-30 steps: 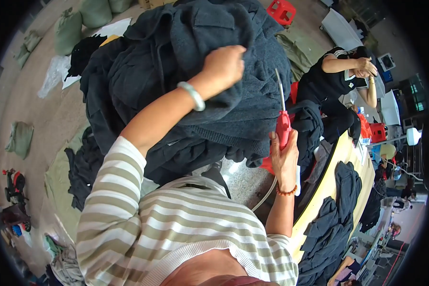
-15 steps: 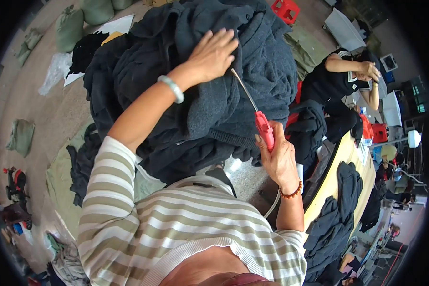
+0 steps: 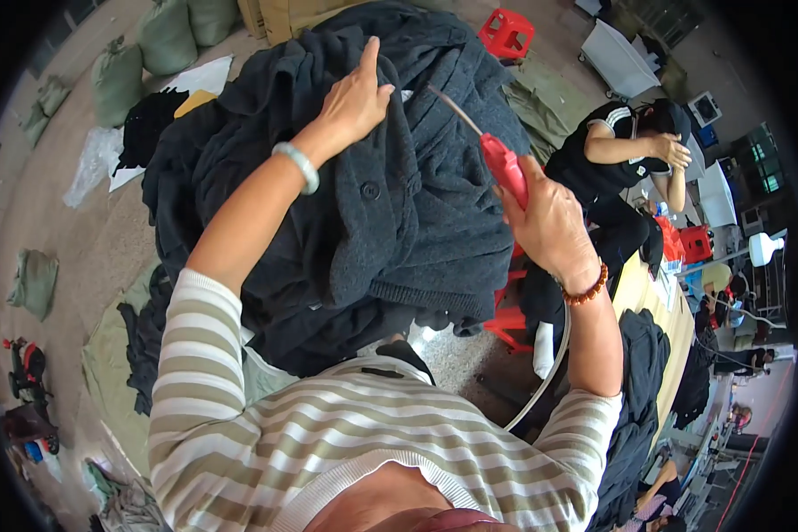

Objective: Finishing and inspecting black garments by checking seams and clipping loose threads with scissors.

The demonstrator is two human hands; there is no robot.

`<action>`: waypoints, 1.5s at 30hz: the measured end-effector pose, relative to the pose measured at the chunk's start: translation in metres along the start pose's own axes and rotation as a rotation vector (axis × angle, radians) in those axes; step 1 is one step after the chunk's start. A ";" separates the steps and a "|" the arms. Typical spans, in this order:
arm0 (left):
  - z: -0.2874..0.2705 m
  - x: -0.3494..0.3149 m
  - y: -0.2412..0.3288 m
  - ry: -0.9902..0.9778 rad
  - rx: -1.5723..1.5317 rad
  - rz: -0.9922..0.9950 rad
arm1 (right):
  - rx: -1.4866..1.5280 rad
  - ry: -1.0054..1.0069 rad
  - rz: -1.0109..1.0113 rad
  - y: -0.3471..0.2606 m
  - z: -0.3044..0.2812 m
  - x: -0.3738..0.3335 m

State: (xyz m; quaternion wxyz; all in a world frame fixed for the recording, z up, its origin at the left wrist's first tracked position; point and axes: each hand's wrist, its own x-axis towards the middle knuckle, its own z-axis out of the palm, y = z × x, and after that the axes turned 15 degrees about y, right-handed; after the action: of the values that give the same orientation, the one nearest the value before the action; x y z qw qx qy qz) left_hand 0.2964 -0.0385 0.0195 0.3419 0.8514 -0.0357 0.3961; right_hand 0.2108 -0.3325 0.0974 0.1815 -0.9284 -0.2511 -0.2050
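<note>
Only one view, from a camera worn on the head, looking straight down and close over the striped shirt [image 3: 355, 434] and both arms. Very wide and round, so edges bend, with the dark clothes pile [image 3: 399, 204] filling the middle. Far off at the right rim, another person [image 3: 621, 151] and a yellow table [image 3: 661, 306].

A red plastic stool [image 3: 506, 34] is standing at the top, beyond the heap. Green sacks [image 3: 161, 35] are lying along the upper left floor, another sack [image 3: 34, 281] sitting far left. A seated person in black [image 3: 612, 168] is leaning forward at right, beside a yellow table [image 3: 656, 306] draped with dark clothes.
</note>
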 end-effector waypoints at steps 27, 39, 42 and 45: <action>0.041 0.053 -0.111 0.015 -0.612 -0.588 | -0.062 -0.182 -0.103 0.019 0.036 0.103; 0.038 0.036 -0.109 0.112 -0.118 -0.321 | -0.071 -0.211 -0.138 -0.007 0.032 0.094; 0.039 0.032 -0.110 0.007 0.198 -0.099 | 0.023 -0.232 -0.238 -0.012 0.029 0.083; 0.021 0.016 -0.082 -0.104 0.187 -0.065 | 0.091 -0.299 -0.267 -0.013 0.011 0.059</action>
State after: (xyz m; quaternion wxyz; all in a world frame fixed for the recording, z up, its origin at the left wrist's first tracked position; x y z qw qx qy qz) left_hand 0.3483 0.0144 -0.0239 0.2713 0.8997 0.0111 0.3418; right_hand 0.2541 -0.2937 0.1187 0.1550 -0.8978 -0.4051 -0.0758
